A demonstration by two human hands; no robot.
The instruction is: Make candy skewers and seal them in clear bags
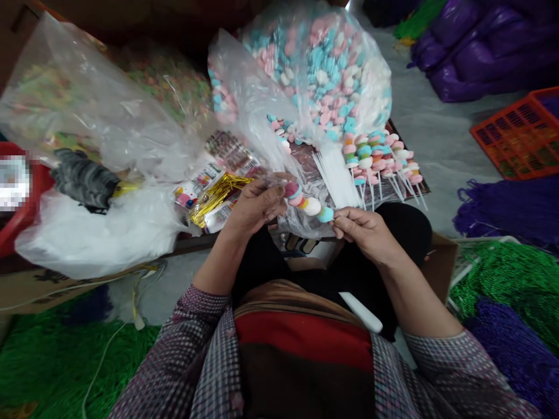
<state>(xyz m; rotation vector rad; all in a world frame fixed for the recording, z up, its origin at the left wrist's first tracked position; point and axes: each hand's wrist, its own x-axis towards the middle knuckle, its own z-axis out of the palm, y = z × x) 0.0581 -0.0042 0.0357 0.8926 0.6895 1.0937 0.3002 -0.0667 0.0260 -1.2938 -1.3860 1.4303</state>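
Print on the colourful packets [204, 174], left of the left hand [264, 203], was too blurred to read; dark marks on the cardboard box [26, 291] at lower left were equally illegible. Strung in pink, orange, white and blue pieces, the candy skewer [311, 205] lay slantwise between the two hands. Left thumb and fingers closed around its pink end, while the right hand [358, 228] pinched just beyond the blue piece at the other. Loose white sticks [338, 174] lay beyond the right hand, beside filled candy skewers [379, 152]. Gold twist ties [213, 198] rested near the left hand, on the packets.
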